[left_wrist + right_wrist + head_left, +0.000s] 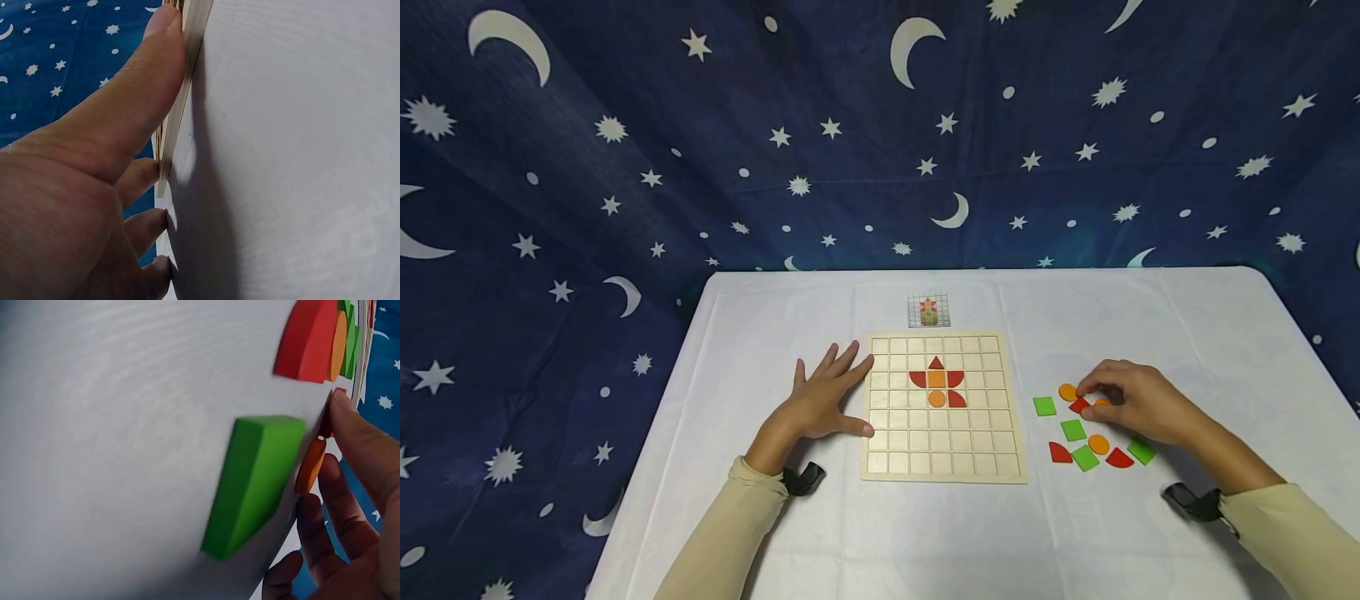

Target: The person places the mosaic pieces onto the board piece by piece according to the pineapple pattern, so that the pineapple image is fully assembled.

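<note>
A wooden grid board (pixel 943 442) lies on the white table, with red and orange tiles on its upper middle: a red triangle, an orange square (pixel 937 378), an orange circle (pixel 937 399) and red quarter circles. My left hand (pixel 823 400) is spread at the board's left edge, its thumb (pixel 144 81) and index fingertip touching the rim. Right of the board, my right hand (pixel 1138 402) pinches a small red tile (pixel 1078 406) between thumb and fingers, low over the table. Its exact shape is partly hidden. An orange circle (pixel 310 466) lies close under those fingers.
Loose tiles lie around the right hand: several green squares (pixel 1073 430), orange circles (pixel 1098 444) and red quarter circles (pixel 1061 452). A small pattern card (pixel 928 310) lies beyond the board's far edge. A dark blue star-printed cloth (pixel 865 150) hangs behind the table.
</note>
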`<state>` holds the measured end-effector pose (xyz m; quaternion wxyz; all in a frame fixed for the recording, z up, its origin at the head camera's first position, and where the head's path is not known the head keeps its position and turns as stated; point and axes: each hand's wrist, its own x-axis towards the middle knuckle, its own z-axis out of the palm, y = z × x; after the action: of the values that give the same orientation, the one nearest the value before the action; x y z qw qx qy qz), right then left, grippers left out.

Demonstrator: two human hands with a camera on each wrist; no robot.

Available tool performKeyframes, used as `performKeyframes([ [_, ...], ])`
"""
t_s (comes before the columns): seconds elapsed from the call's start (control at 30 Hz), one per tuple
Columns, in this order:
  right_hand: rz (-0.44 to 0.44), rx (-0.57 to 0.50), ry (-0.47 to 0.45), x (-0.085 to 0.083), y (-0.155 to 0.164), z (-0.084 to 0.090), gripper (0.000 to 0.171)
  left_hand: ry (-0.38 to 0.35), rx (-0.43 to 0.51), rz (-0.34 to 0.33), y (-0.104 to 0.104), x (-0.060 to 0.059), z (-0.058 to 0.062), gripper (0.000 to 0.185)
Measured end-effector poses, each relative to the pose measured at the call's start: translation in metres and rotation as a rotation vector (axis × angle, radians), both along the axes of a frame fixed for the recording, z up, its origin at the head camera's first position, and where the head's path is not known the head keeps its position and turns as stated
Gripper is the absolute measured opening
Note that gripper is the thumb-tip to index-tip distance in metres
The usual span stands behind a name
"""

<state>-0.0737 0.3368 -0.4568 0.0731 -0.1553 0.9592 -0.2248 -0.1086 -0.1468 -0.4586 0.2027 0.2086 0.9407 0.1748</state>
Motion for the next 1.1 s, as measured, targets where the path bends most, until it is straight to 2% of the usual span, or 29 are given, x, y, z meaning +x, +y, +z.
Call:
performKeyframes([
  [0.27,0.001,0.048,-0.021,-0.003,-0.01,0.002,0.025,0.0,-0.005,-0.002,0.001,0.0,0.0,0.115],
  [0.43,0.001,0.008,-0.032,-0.002,-0.015,0.003,0.026,-0.002,-0.014,-0.002,0.001,0.0,0.001,0.116],
  [0.57,-0.043,-0.071,-0.027,-0.004,-0.026,0.005,0.021,-0.002,-0.02,0.003,0.001,0.0,0.001,0.116],
  [0.67,-0.085,-0.141,-0.059,-0.009,-0.041,0.008,0.014,0.0,-0.021,0.005,0.001,0.0,0.001,0.116],
  [0.77,-0.105,-0.227,-0.117,-0.014,-0.058,0.011,0.011,0.001,-0.022,0.005,0.001,0.001,0.001,0.116],
  [0.9,-0.112,-0.358,-0.223,-0.021,-0.084,0.013,0.015,-0.001,-0.019,0.005,0.001,0.0,0.0,0.116],
  [1.1,-0.141,-0.473,-0.334,-0.028,-0.12,0.009,0.018,0.006,-0.015,0.001,0.0,0.0,-0.001,0.116],
])
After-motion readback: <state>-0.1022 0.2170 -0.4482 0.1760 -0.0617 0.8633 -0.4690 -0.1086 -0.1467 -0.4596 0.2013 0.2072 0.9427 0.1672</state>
